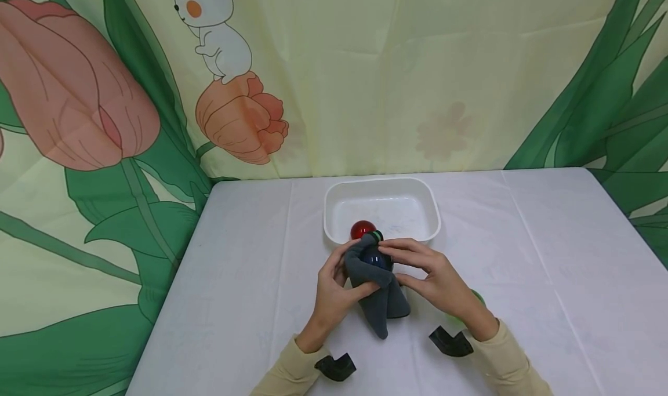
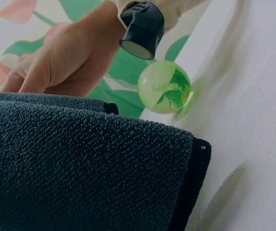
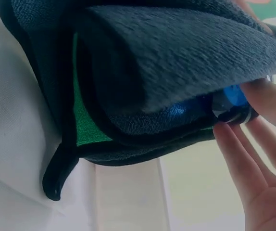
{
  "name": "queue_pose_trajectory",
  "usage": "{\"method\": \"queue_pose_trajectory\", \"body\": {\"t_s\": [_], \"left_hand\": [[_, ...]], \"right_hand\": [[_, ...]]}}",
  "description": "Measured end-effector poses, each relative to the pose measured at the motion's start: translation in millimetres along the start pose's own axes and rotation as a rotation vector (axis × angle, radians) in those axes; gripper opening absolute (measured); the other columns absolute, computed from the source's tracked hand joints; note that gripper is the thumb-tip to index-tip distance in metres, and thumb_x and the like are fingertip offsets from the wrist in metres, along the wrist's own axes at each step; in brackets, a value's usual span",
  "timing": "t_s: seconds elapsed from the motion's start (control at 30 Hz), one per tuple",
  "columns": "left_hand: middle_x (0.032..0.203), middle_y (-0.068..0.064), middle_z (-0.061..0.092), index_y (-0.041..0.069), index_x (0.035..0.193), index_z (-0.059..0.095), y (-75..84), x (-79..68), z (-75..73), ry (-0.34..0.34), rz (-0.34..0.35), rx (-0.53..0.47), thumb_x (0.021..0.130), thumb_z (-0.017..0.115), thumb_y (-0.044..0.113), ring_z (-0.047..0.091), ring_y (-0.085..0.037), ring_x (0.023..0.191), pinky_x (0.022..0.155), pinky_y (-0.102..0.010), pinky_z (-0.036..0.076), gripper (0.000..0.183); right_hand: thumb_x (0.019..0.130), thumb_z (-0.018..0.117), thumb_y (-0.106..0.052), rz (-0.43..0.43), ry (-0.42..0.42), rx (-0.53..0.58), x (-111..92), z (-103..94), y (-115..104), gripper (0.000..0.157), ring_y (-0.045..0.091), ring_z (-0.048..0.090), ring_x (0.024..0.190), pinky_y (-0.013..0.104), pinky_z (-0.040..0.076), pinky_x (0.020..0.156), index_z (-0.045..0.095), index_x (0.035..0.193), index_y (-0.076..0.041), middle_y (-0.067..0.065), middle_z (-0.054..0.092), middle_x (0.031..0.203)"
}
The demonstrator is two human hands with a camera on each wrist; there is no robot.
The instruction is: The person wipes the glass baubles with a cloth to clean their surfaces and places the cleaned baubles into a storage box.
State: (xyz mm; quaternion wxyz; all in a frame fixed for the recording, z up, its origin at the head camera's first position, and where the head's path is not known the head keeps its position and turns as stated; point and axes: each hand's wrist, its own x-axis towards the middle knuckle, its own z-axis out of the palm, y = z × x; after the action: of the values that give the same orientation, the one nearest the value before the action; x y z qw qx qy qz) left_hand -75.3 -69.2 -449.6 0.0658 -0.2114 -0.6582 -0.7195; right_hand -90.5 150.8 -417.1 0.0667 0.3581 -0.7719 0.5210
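Observation:
A dark blue-grey cloth (image 1: 387,300) with black edging is wrapped around a dark blue ball (image 1: 377,259), held over the table just in front of the white tray. My left hand (image 1: 336,294) grips the cloth from the left, its thumb across the front. From the right, my right hand (image 1: 435,274) holds the ball, fingertips at its upper side and thumb lower down. The right wrist view shows these fingers on the glossy blue ball (image 3: 232,98) under a fold of cloth (image 3: 191,53); a green underside shows at the cloth's corner.
The white tray (image 1: 409,210) stands at the back middle of the table (image 1: 250,268), with a red ball (image 1: 361,229) at its near side. A clear green ball (image 2: 164,87) sits on the table, partly hidden behind my right wrist in the head view. A printed curtain hangs behind.

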Motion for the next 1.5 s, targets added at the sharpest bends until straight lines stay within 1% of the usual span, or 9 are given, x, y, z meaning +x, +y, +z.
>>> {"method": "queue_pose_trajectory", "body": {"t_s": [0.13, 0.27, 0.4, 0.5, 0.73, 1.0, 1.17, 1.27, 1.5], "left_hand": [[0.135, -0.020, 0.059, 0.006, 0.143, 0.047, -0.2, 0.1, 0.3, -0.001, -0.005, -0.004, 0.081, 0.082, 0.009, 0.061, -0.020, 0.122, 0.106, -0.031, 0.047, 0.071], [0.135, -0.021, 0.059, 0.006, 0.143, 0.046, 0.3, 0.3, 0.5, 0.000, -0.008, -0.001, 0.081, 0.082, 0.008, 0.061, -0.018, 0.121, 0.105, -0.029, 0.047, 0.072], [0.133, -0.022, 0.059, 0.004, 0.142, 0.047, 1.4, 0.5, 0.3, 0.001, 0.001, 0.005, 0.080, 0.082, 0.005, 0.061, -0.018, 0.120, 0.105, -0.029, 0.048, 0.071], [0.133, -0.021, 0.060, 0.004, 0.142, 0.048, 2.1, 0.7, 0.0, 0.003, -0.002, 0.010, 0.080, 0.081, 0.003, 0.061, -0.018, 0.119, 0.105, -0.029, 0.048, 0.070], [0.133, -0.021, 0.060, 0.005, 0.142, 0.047, 1.1, 0.6, -0.5, 0.000, 0.005, 0.007, 0.081, 0.081, 0.006, 0.061, -0.018, 0.119, 0.103, -0.028, 0.049, 0.070], [0.135, -0.022, 0.058, 0.004, 0.143, 0.046, 0.2, 0.1, -0.6, -0.003, 0.007, -0.005, 0.082, 0.082, 0.012, 0.060, -0.017, 0.121, 0.105, -0.028, 0.048, 0.072], [0.135, -0.021, 0.058, 0.006, 0.144, 0.046, 0.6, 0.3, -0.5, -0.002, -0.010, -0.011, 0.082, 0.083, 0.015, 0.060, -0.018, 0.121, 0.105, -0.028, 0.048, 0.073], [0.134, -0.020, 0.059, 0.006, 0.143, 0.047, 0.5, 0.5, -0.7, 0.002, -0.012, -0.006, 0.081, 0.083, 0.013, 0.061, -0.017, 0.120, 0.104, -0.027, 0.049, 0.072], [0.129, -0.022, 0.063, 0.004, 0.139, 0.051, -0.3, 1.3, -2.2, 0.021, 0.014, 0.005, 0.079, 0.084, 0.008, 0.064, -0.017, 0.115, 0.100, -0.026, 0.051, 0.069]], "right_hand": [[0.079, 0.073, 0.015, 0.016, 0.018, 0.052, 0.0, 2.0, 0.8, 0.060, 0.007, 0.059, 0.121, 0.031, 0.058, 0.089, 0.059, 0.135, -0.001, 0.016, 0.060, 0.132], [0.082, 0.072, 0.013, 0.040, 0.034, 0.091, 0.3, 2.3, 0.4, 0.056, 0.007, 0.061, 0.116, 0.040, 0.059, 0.083, 0.058, 0.134, 0.002, 0.020, 0.062, 0.128], [0.083, 0.072, 0.010, 0.057, 0.012, 0.094, 0.9, 0.6, -1.3, 0.055, 0.008, 0.060, 0.118, 0.038, 0.058, 0.086, 0.057, 0.135, 0.001, 0.018, 0.061, 0.130], [0.083, 0.074, 0.008, 0.055, -0.014, 0.060, 1.1, -1.1, -2.2, 0.058, 0.010, 0.059, 0.121, 0.033, 0.056, 0.093, 0.057, 0.137, -0.003, 0.014, 0.059, 0.135], [0.080, 0.077, 0.008, 0.002, -0.032, -0.033, -0.4, -1.9, 0.3, 0.062, 0.011, 0.050, 0.133, 0.018, 0.043, 0.106, 0.060, 0.136, -0.010, 0.008, 0.056, 0.141], [0.076, 0.076, 0.014, -0.059, 0.012, -0.021, 0.0, 1.1, 3.1, 0.063, 0.009, 0.057, 0.125, 0.020, 0.050, 0.098, 0.061, 0.134, -0.004, 0.014, 0.059, 0.135], [0.077, 0.075, 0.015, -0.021, 0.041, 0.029, 0.3, 2.9, 1.1, 0.060, 0.010, 0.061, 0.118, 0.032, 0.058, 0.087, 0.059, 0.134, 0.001, 0.017, 0.061, 0.130], [0.078, 0.075, 0.013, 0.006, 0.058, 0.043, 0.4, 3.3, -0.8, 0.057, 0.010, 0.063, 0.114, 0.035, 0.059, 0.083, 0.059, 0.133, 0.002, 0.019, 0.063, 0.127], [0.080, 0.075, 0.011, 0.031, 0.004, 0.051, 1.0, 0.6, -1.7, 0.060, 0.010, 0.060, 0.120, 0.034, 0.057, 0.091, 0.058, 0.136, -0.002, 0.015, 0.060, 0.133]]}}
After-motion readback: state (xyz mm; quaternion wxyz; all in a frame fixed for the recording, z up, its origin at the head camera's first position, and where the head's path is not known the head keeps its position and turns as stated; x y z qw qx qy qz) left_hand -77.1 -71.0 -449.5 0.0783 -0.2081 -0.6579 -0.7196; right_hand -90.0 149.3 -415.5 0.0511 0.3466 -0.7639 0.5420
